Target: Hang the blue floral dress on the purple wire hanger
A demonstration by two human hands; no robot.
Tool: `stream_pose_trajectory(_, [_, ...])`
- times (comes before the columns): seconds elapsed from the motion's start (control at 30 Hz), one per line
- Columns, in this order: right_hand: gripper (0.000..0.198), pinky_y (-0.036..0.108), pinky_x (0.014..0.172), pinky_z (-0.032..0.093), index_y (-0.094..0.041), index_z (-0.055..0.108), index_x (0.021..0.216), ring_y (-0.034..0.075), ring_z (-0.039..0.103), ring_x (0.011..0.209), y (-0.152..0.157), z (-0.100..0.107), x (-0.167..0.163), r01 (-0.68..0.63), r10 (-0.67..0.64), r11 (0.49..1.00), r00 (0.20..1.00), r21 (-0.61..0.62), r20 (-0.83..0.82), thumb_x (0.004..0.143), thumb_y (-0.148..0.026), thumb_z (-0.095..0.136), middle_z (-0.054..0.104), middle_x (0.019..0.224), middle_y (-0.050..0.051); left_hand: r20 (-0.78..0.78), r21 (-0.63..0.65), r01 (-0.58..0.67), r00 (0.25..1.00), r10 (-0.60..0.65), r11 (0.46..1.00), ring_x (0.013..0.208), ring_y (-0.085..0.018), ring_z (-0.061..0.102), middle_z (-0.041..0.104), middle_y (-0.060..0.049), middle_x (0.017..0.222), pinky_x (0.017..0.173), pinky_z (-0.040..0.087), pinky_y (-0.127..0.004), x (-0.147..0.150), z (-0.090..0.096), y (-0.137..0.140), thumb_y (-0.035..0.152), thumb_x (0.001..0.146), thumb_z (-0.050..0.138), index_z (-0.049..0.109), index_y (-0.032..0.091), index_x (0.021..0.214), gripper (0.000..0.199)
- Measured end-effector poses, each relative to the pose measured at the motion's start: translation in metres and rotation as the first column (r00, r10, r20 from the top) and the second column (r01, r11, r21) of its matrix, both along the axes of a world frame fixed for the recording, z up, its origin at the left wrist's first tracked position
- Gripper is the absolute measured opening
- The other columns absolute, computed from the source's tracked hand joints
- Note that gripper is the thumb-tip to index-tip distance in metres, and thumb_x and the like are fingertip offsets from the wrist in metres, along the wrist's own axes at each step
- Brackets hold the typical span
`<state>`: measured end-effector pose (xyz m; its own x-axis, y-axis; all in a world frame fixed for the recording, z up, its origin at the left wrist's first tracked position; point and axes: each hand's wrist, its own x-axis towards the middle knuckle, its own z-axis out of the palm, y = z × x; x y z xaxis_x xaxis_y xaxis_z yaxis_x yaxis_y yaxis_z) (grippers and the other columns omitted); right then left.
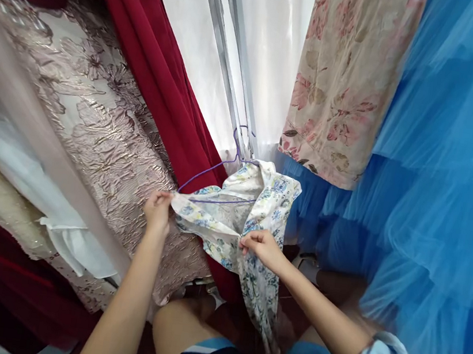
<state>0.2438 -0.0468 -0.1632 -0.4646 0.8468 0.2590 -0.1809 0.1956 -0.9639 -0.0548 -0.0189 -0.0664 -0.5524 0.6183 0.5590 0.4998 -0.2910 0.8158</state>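
A white garment with a blue and yellow floral print [272,216] hangs partly on a thin purple wire hanger [209,169] in front of me. Its kind, shirt or dress, I cannot tell for sure. My left hand [157,211] pinches the garment's edge near the hanger's left end. Lower and to the right, my right hand [263,245] pinches the front edge of the cloth. The hanger's bottom bar shows through the open neck. Below my right hand, the rest of the cloth trails down between my legs.
Dark red cloth [160,57] and a pink lace dress [110,108] hang at the left. Grey metal poles [231,48] stand behind the hanger, before a white curtain [278,26]. A beige floral garment [343,92] and a ruffled blue tulle dress [445,146] hang at the right.
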Motion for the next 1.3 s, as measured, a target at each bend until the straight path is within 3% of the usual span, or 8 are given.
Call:
stream_pose_trajectory(0.2, [0.023,0.024,0.052,0.036,-0.016,0.068,0.06,0.013,0.051,0.047,0.004,-0.044,0.018,-0.02,0.048,0.991,0.977,-0.135,0.207,0.078,-0.023,0.054,0.063,0.05,0.001,0.072,-0.14,0.269,0.963,-0.261,0.953,0.075,-0.017,0.063,0.065,-0.003,0.081,0.071,0.051,-0.027,0.043,-0.072,-0.026,0.028,0.071,0.065,0.056,0.018,0.083,0.018])
stream_pose_trajectory(0.4, [0.021,0.032,0.072,0.046,-0.014,0.071,0.085,0.024,0.062,0.079,-0.02,-0.059,0.042,-0.075,-0.037,0.986,0.773,0.149,0.634,0.066,-0.023,0.072,0.071,0.083,0.008,-0.102,-0.172,0.531,0.828,-0.551,0.83,0.083,-0.018,0.067,0.069,-0.005,0.088,0.076,0.053,-0.029,0.124,-0.067,-0.059,0.024,0.083,0.059,0.059,0.019,0.085,0.005])
stream_pose_trajectory(0.5, [0.065,0.036,0.083,0.047,-0.015,0.063,0.118,0.029,0.059,0.099,-0.032,-0.044,0.041,-0.049,-0.086,0.963,0.878,0.266,0.47,0.06,-0.034,0.085,0.066,0.112,0.011,-0.235,-0.234,0.62,0.711,-0.662,0.749,0.083,-0.017,0.065,0.069,-0.004,0.091,0.076,0.051,-0.029,0.162,-0.058,-0.075,0.018,0.089,0.052,0.062,0.02,0.085,0.011])
stream_pose_trajectory(0.7, [0.031,0.028,0.067,0.046,-0.014,0.064,0.086,0.019,0.056,0.073,-0.037,-0.012,0.038,-0.175,0.15,0.977,0.97,0.121,0.193,0.093,-0.043,0.055,0.063,0.079,0.003,-0.066,-0.236,0.655,0.726,-0.685,0.718,0.079,-0.016,0.063,0.064,-0.004,0.097,0.069,0.051,-0.027,0.178,-0.068,-0.08,0.029,0.091,0.057,0.059,0.023,0.101,0.012])
stream_pose_trajectory(0.77, [0.027,0.029,0.072,0.046,-0.015,0.064,0.093,0.019,0.056,0.078,-0.037,-0.005,0.043,-0.076,0.057,0.985,0.991,0.155,0.121,0.095,-0.04,0.053,0.064,0.084,0.003,0.147,-0.233,0.743,0.664,-0.733,0.627,0.086,-0.016,0.064,0.063,-0.005,0.104,0.071,0.052,-0.026,0.171,-0.079,-0.081,0.037,0.089,0.061,0.053,0.024,0.113,0.027])
stream_pose_trajectory(0.97, [0.022,0.026,0.067,0.041,-0.019,0.058,0.082,0.015,0.049,0.069,-0.028,0.014,0.063,0.204,-0.203,0.95,0.979,0.236,-0.028,0.095,-0.036,0.052,0.054,0.075,0.0,0.433,-0.389,0.912,0.307,-0.847,0.131,0.108,-0.026,0.062,0.067,-0.009,0.115,0.101,0.046,-0.041,0.17,-0.122,-0.116,0.04,0.083,0.07,0.061,0.017,0.117,0.042])
stream_pose_trajectory(1.17, [0.017,0.033,0.087,0.044,-0.019,0.066,0.086,0.021,0.058,0.092,0.013,0.034,0.066,0.354,-0.379,0.816,0.924,0.457,-0.039,0.092,-0.029,0.054,0.062,0.097,0.006,0.142,-0.766,0.611,0.466,-0.874,0.201,0.087,-0.023,0.064,0.072,-0.001,0.096,0.083,0.052,-0.033,0.15,-0.149,-0.129,0.022,0.079,0.059,0.068,0.02,0.1,0.023])
stream_pose_trajectory(1.3, [0.019,0.039,0.102,0.04,-0.02,0.069,0.079,0.026,0.052,0.122,0.06,0.042,0.069,0.318,-0.421,0.755,0.905,0.573,0.053,0.089,-0.029,0.055,0.062,0.114,0.01,-0.105,-0.817,0.429,0.548,-0.83,0.386,0.085,-0.023,0.064,0.072,-0.003,0.098,0.082,0.05,-0.032,0.096,-0.128,-0.12,0.023,0.081,0.051,0.067,0.023,0.1,0.025])
